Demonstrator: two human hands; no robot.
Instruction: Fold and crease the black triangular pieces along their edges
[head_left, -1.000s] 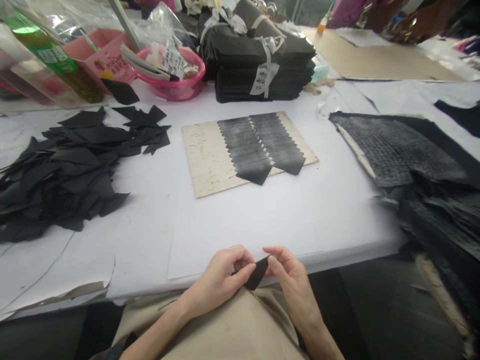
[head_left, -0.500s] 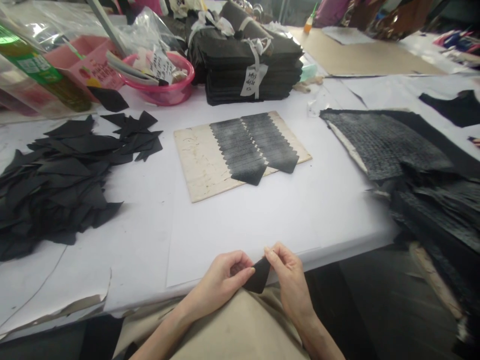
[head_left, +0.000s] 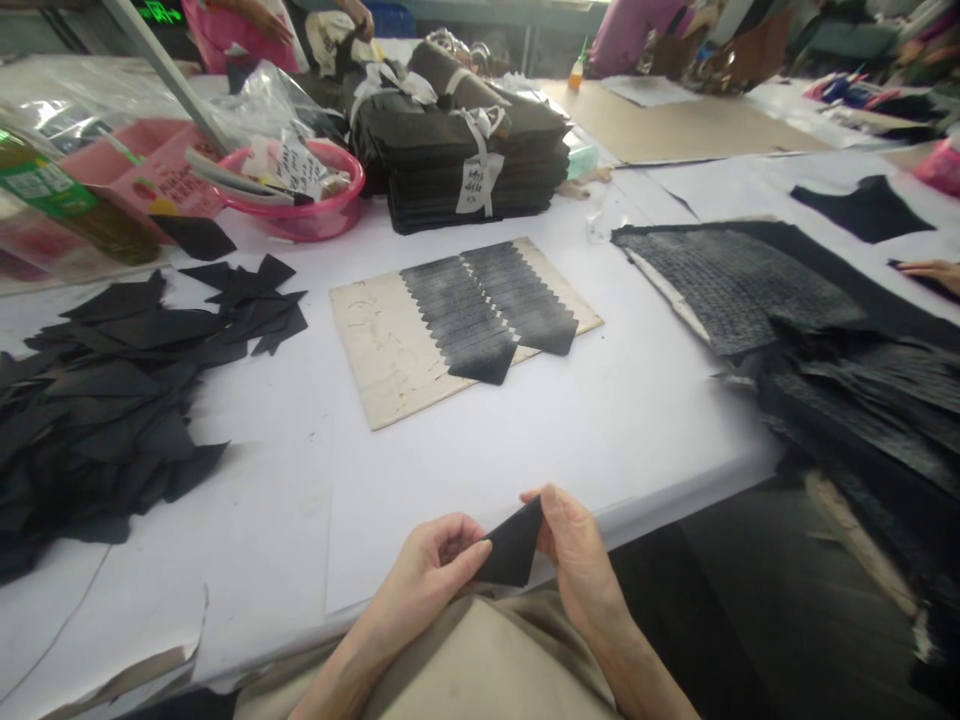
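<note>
Between my two hands, over my lap at the table's front edge, is a black pointed fabric piece point(head_left: 512, 548). My left hand point(head_left: 442, 562) pinches its left corner between thumb and fingers. My right hand point(head_left: 571, 540) grips its upper right corner. Beyond them, a beige board point(head_left: 386, 345) carries two columns of overlapping black pieces point(head_left: 491, 310) with pointed near ends and zigzag sides. A loose heap of similar black pieces point(head_left: 112, 400) lies to the left, with a smaller cluster point(head_left: 255, 300) beside it.
A pink basin point(head_left: 322, 215) of papers and a tied stack of dark cloth point(head_left: 465, 160) stand at the back. A bottle point(head_left: 67, 195) leans at the left. Dark textured fabric point(head_left: 742, 285) drapes over the right edge. Another person's hand point(head_left: 934, 272) shows at far right.
My hands have moved slightly apart, and more of the black fabric piece shows between them. The camera view has shifted a little to the right and up.
</note>
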